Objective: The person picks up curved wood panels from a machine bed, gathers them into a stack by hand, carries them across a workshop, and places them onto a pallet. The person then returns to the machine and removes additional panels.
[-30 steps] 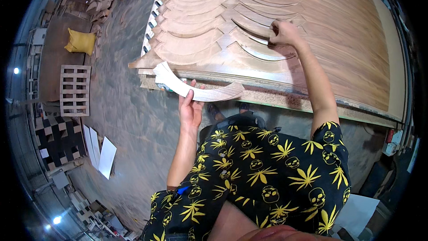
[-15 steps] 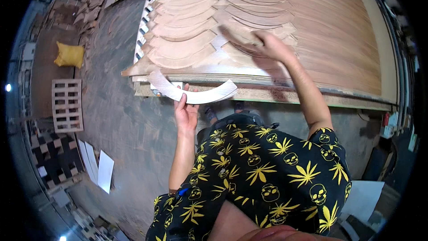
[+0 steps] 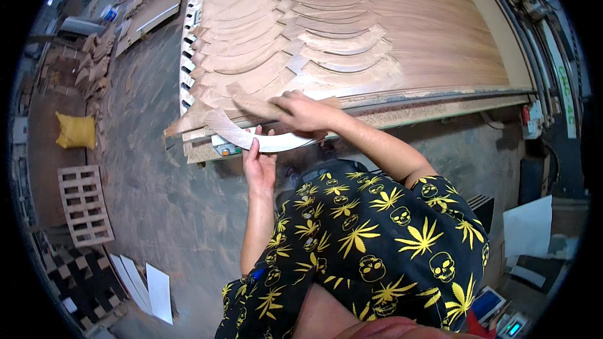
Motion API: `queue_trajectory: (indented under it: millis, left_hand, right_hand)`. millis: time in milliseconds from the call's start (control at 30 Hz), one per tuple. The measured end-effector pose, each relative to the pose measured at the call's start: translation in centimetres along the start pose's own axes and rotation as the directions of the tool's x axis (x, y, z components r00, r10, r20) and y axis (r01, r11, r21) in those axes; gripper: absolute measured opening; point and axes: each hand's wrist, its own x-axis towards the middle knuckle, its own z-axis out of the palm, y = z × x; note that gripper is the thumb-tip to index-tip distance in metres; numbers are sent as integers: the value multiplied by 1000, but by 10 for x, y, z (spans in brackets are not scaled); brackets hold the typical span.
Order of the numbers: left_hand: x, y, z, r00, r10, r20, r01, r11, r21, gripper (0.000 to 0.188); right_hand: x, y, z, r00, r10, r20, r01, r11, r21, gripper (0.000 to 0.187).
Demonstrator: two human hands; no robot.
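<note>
My left hand (image 3: pixel 260 169) is closed on a small stack of curved, pale-faced panel strips (image 3: pixel 276 144), held just off the near edge of a large wood-grain board (image 3: pixel 440 37). My right hand (image 3: pixel 308 113) grips another curved strip (image 3: pixel 256 107), brown and dusty, directly above the stack. Its fingers wrap over one end of that strip, and the far end points left. Rows of cut curved pieces (image 3: pixel 245 56) lie on the board under sawdust. Where the right-hand strip meets the stack, if it does, is partly hidden by my right hand.
A machine bed with a toothed white edge (image 3: pixel 186 66) carries the board. A small control box (image 3: pixel 225 149) sits under its near corner. On the floor to the left are a yellow sack (image 3: pixel 75 130), a slotted panel (image 3: pixel 85 206) and white offcuts (image 3: pixel 159 292).
My right hand has come left and toward me from the board, bringing a curved strip over the stack. My left hand still holds the stack. The view has turned slightly.
</note>
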Motion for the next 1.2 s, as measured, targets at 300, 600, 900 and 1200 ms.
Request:
queue_trajectory:
  millis: [300,600,900,1200]
  left_hand:
    - [23,13,-46,987,-7,158,26,992,-121,51]
    - [27,10,-19,973,8,231,-6,1000,-10,60]
    - [52,-44,31,969,-16,246,25,999,-34,64]
    - [56,-114,103,998,69,-14,-68,995,74,40]
  right_hand:
    - [4,-59,47,989,-133,-56,125,984,-129,52]
    - [-2,-63,35,990,-112,-91,96,982,-166,52]
    - [-28,-13,-25,993,-121,-15,116,972,-204,69]
    - [-61,58,-75,988,-155,-9,151,975,-160,72]
